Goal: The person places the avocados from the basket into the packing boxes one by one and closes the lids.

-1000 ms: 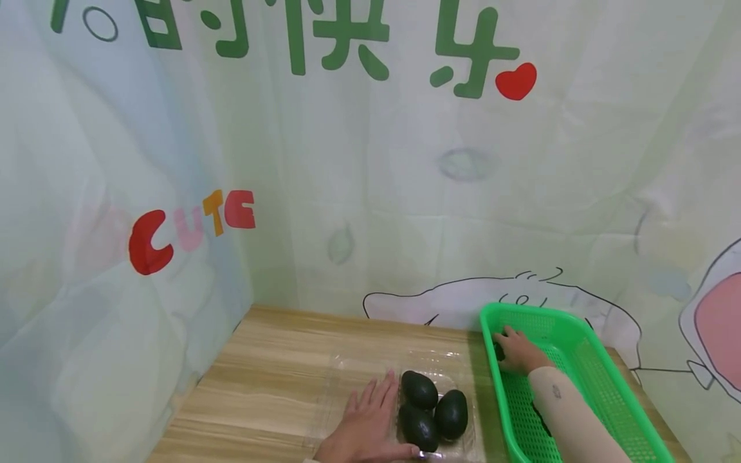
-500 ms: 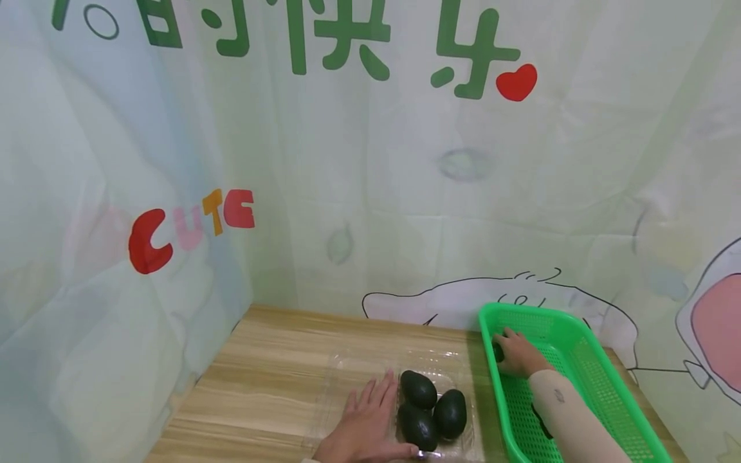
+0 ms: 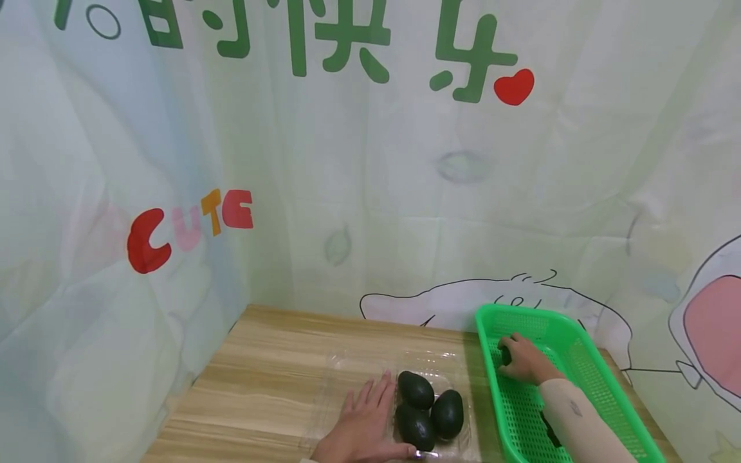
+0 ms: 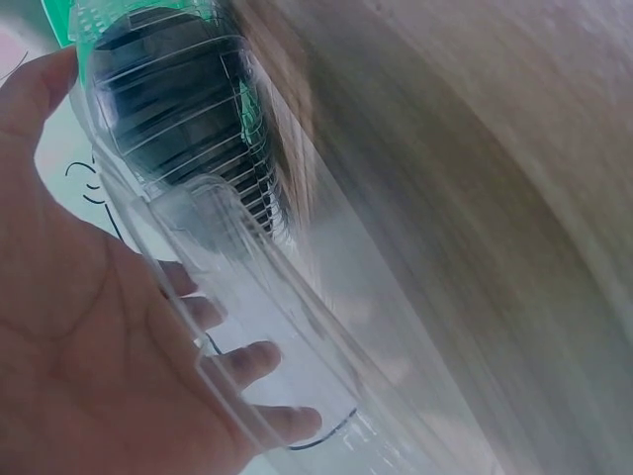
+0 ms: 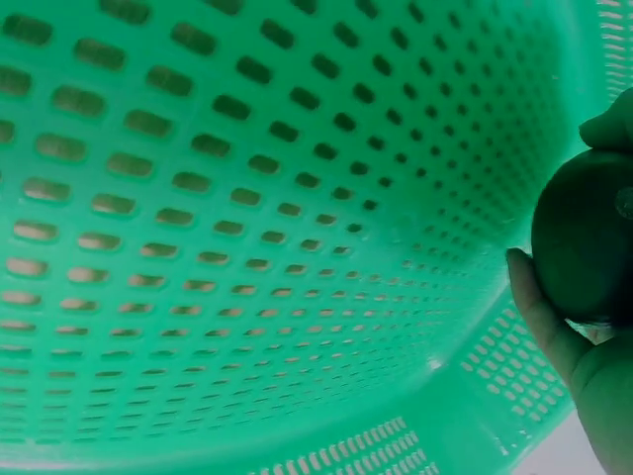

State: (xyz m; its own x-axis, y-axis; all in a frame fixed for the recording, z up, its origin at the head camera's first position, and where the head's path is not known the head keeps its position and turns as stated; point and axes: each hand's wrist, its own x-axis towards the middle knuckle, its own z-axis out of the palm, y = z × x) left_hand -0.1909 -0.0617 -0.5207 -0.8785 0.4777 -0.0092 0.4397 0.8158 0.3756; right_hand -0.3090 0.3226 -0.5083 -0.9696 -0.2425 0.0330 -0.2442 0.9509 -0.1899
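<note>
Left hand (image 3: pixel 360 419), fingers spread against clear container (image 3: pixel 346 371) | 3 dark ovoids (image 3: pixel 415 427) clustered in its right half, on tabletop (image 3: pixel 260 373) | green basket (image 3: pixel 493 387) beside; within, right hand (image 3: pixel 525 359) gripping 1 dark ovoid (image 5: pixel 584 237) near left wall | dark shape (image 3: pixel 550 429) partly sleeve-hidden

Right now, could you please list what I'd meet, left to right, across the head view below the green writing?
Letters spelling CUTE, left hand, three dark fruits, green basket, pink printed shape.
</note>
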